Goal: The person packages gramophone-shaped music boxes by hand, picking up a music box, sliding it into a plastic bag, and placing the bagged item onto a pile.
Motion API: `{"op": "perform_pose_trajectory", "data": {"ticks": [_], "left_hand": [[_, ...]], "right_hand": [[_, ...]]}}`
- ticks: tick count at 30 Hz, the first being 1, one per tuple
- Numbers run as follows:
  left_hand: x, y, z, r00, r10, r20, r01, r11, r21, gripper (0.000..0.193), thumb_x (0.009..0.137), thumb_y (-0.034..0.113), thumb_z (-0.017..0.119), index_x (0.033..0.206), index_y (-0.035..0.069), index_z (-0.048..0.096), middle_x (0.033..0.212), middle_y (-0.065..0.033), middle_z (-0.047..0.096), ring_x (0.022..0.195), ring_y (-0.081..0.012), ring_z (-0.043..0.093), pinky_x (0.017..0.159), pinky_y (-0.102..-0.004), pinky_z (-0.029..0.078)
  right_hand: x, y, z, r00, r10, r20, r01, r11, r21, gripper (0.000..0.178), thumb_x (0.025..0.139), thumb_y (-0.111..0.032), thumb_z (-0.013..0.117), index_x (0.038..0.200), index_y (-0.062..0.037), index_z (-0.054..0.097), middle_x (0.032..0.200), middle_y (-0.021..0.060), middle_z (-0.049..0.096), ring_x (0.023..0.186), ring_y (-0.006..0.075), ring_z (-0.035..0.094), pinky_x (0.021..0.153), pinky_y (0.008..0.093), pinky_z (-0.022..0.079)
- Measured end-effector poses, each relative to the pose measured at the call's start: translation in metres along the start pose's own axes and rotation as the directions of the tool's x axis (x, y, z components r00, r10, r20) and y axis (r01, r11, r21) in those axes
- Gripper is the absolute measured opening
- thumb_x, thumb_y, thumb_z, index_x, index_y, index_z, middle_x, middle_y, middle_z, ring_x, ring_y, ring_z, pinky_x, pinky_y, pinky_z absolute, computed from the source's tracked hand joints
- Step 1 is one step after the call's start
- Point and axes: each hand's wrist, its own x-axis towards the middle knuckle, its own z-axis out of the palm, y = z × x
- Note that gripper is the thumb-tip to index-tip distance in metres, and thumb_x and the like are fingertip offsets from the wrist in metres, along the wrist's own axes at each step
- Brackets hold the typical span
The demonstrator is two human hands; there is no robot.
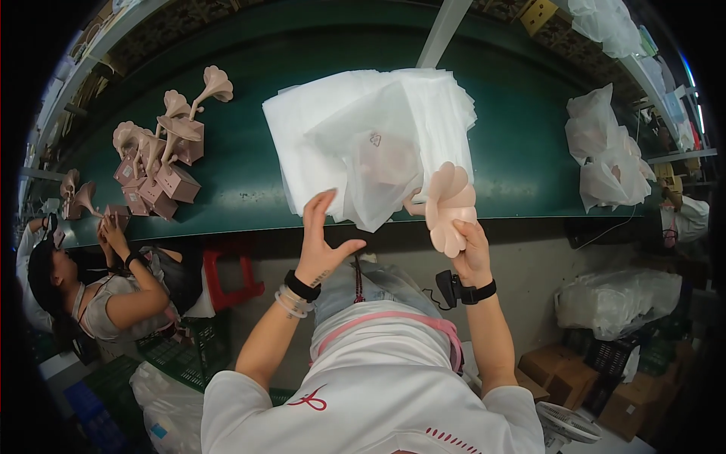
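Observation:
My right hand grips the scalloped, flower-shaped horn of a pink toy-like gramophone at the bench's near edge. The horn's thin neck runs left toward a translucent plastic bag, through which a pinkish box shape shows faintly. Just left of that bag, my left hand is open, thumb and fingers apart, holding nothing. Beneath the bag lies a thick stack of white plastic bags or sheets.
More pink gramophones cluster on the green bench to the left. Bagged pieces sit at its right end. A co-worker handles another gramophone at far left. A red stool and cardboard boxes stand below.

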Motion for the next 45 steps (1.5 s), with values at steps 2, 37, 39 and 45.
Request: {"op": "perform_pose_trajectory", "data": {"ticks": [2,37,39,45], "left_hand": [[-0.007,-0.022,0.026,0.959,-0.042,-0.279,0.063,0.996,0.068,0.047,0.082,0.013,0.067,0.124,0.001,0.049,0.118,-0.0121,0.049,0.097,-0.0151,0.053,0.082,-0.0257,0.043],[-0.027,-0.032,0.031,0.745,-0.280,-0.605,0.138,0.952,-0.272,0.028,0.089,0.014,0.056,0.109,-0.005,0.053,0.094,-0.0131,0.061,0.085,-0.0215,0.058,0.075,-0.0280,0.044],[-0.018,-0.022,0.021,0.639,-0.260,-0.724,0.065,0.956,-0.286,0.031,0.088,0.014,0.058,0.110,-0.006,0.052,0.098,-0.0136,0.060,0.087,-0.0229,0.057,0.077,-0.0280,0.044],[0.028,-0.053,-0.030,0.856,-0.029,-0.516,0.220,0.924,0.313,0.038,0.082,0.013,0.063,0.115,-0.001,0.050,0.079,-0.0132,0.059,0.068,-0.0268,0.057,0.066,-0.0297,0.046]], "right_hand": [[-0.002,0.005,-0.005,0.999,0.049,0.015,-0.051,0.985,0.164,0.041,0.084,-0.006,0.054,0.122,0.0073,0.043,0.106,0.0178,0.061,0.090,0.0244,0.064,0.079,0.0304,0.054],[0.052,0.029,0.084,0.876,-0.290,0.386,0.438,0.142,-0.887,0.035,0.080,-0.011,0.064,0.114,-0.0053,0.059,0.089,0.0149,0.063,0.078,0.0280,0.063,0.070,0.0323,0.050],[0.056,0.018,0.099,0.738,-0.331,0.588,0.583,-0.126,-0.803,0.040,0.079,-0.012,0.065,0.118,-0.0098,0.059,0.083,0.0168,0.061,0.075,0.0332,0.061,0.067,0.0355,0.050],[0.106,0.011,0.134,0.843,0.112,0.526,0.536,-0.244,-0.808,0.045,0.076,-0.013,0.068,0.120,-0.0129,0.058,0.076,0.0168,0.059,0.072,0.0324,0.060,0.066,0.0375,0.049]]}}
